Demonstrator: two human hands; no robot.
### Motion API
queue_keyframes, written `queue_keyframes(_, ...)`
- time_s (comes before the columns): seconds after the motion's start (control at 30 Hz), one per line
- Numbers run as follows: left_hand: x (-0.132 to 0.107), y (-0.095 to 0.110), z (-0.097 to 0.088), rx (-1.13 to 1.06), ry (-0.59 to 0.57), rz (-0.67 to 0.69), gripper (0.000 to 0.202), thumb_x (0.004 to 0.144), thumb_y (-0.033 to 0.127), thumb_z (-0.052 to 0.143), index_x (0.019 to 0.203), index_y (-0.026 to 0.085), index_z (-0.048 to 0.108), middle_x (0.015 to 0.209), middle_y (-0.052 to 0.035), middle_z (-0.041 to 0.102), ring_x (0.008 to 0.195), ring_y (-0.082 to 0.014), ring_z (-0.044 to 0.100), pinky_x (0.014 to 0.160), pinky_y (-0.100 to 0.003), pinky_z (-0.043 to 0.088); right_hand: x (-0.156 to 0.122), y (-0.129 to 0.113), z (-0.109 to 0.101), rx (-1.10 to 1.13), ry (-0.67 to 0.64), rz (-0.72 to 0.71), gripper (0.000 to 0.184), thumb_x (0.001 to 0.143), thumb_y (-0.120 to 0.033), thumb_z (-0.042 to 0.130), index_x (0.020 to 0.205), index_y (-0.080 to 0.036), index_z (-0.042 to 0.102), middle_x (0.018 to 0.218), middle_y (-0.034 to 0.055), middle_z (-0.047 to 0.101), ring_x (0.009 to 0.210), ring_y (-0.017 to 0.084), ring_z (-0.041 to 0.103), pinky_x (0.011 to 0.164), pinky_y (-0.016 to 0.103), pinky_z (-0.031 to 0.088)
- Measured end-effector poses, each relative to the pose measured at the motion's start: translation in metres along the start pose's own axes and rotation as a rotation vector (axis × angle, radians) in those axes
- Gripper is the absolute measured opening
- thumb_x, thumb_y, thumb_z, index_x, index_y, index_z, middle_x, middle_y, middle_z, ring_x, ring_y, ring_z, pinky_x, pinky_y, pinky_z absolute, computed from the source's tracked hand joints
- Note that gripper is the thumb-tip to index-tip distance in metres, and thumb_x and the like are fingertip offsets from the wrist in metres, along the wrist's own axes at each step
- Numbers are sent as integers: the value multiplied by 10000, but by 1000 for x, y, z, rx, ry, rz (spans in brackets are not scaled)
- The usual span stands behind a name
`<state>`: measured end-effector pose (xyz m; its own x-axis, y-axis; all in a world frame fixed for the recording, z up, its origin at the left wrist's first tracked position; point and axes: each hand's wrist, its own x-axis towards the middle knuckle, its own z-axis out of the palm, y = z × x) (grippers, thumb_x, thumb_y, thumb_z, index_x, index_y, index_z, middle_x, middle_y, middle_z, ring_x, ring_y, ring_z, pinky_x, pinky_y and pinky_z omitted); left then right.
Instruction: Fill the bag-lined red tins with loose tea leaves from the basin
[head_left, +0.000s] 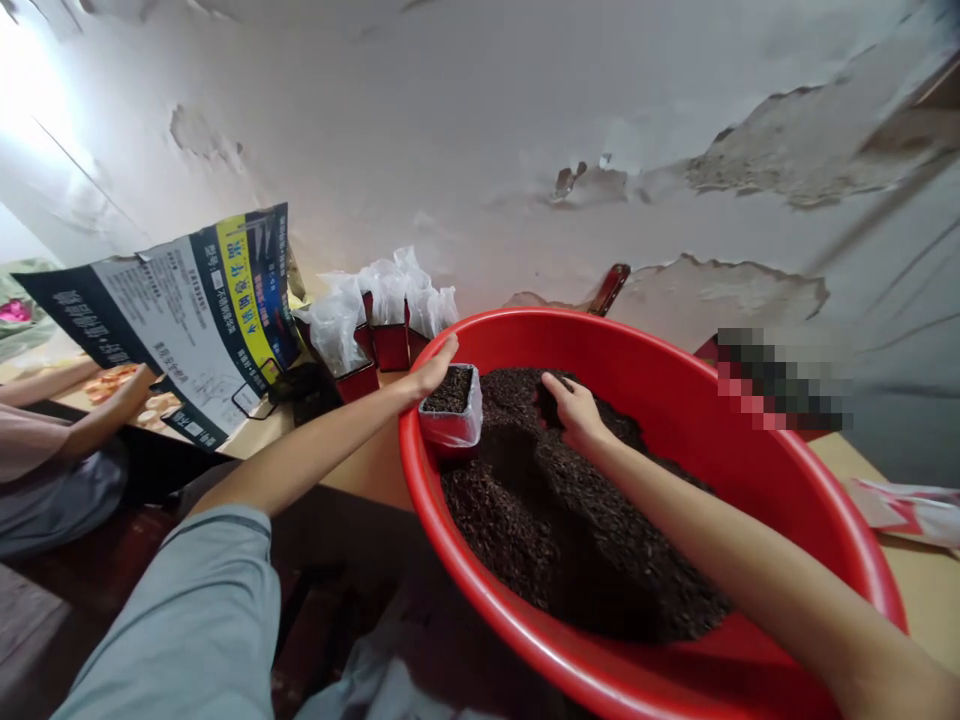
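Item: one small square red pot with a clear plastic liner (457, 430), standing inside the left side of a large round red plastic tub (675, 410), beside its rim and among loose, dark, crumbly soil (495, 530).

Risks: the pot could be tipping if the left hand (435, 370) is pressing unevenly, the footing being loose; soil could be spilling over its rim, since the fill is lying close to the top; the thin liner could be slipping or creasing inward if a finger is catching its edge.

Orientation: mouth facing upward; the long axis seemingly running vertically (the base being hidden, any lean is remaining uncertain).

Hands: the left is lying along the pot's left side, visible fingers nearly straight, its full grip not showing. The right hand (576, 412) is hovering over or touching the soil farther right, fingers partly curled; whether it is grasping any, one cannot tell.
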<state>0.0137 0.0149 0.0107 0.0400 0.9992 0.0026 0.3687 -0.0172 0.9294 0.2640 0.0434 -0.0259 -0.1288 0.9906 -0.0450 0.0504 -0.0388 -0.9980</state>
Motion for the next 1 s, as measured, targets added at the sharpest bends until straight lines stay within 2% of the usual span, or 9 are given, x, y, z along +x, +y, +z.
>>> queue_keyframes(0.1,-6,6,7,-86,82,-54,952,967,675,-130,1677,173,258,1742,-60,247,1622,-193,197,1314,-359,219,6,-18,35,316,35,-45,378,788,-590,720,848,-257,552,686,-11,617,524,151,528,428,304,426)
queue_keyframes(0.2,-9,10,13,-155,110,-126,897,996,568,-114,1676,79,207,1742,-105,231,1619,-161,219,1310,-330,219,12,-37,78,535,40,-104,302,836,-531,667,889,-249,573,706,-30,628,589,146,583,560,318,527)
queue_keyframes(0.33,-7,9,13,-223,116,-174,872,997,514,-79,1664,15,180,1741,-113,227,1617,-141,228,1315,-315,208,18,-46,125,660,85,-156,274,828,-504,643,878,-252,549,713,-38,638,684,158,645,719,338,587)
queue_keyframes(0.43,-5,5,11,-246,104,-169,909,973,525,-103,1661,-9,159,1742,-119,223,1609,-131,249,1298,-280,242,24,-40,143,711,104,-115,278,814,-513,619,877,-261,519,754,-38,654,736,163,665,773,339,595)
queue_keyframes(0.6,-2,1,12,-170,81,-163,903,971,518,-138,1675,34,153,1746,-87,211,1616,-125,214,1298,-286,252,28,-28,148,799,101,-103,232,800,-468,609,843,-265,505,790,-32,680,784,155,680,852,325,582)
queue_keyframes(0.7,-1,0,13,-212,85,-157,883,989,519,-116,1672,34,162,1748,-82,215,1617,-113,213,1305,-277,231,25,-28,147,822,69,-104,223,843,-488,545,820,-267,527,778,-10,700,849,183,706,896,361,572)
queue_keyframes(0.9,-1,-1,15,-379,131,-156,806,1041,519,-19,1663,62,214,1738,-59,272,1603,-117,273,1311,-289,240,18,-37,146,730,-44,-119,416,878,-578,396,862,-250,652,995,55,778,1127,228,692,1051,428,501)
queue_keyframes(1.0,0,-3,15,-300,105,-107,762,1053,515,16,1687,121,167,1751,-23,221,1618,-131,224,1320,-315,227,13,-43,128,584,-117,-198,520,888,-622,353,909,-241,708,1111,71,783,1236,249,653,1142,468,426)
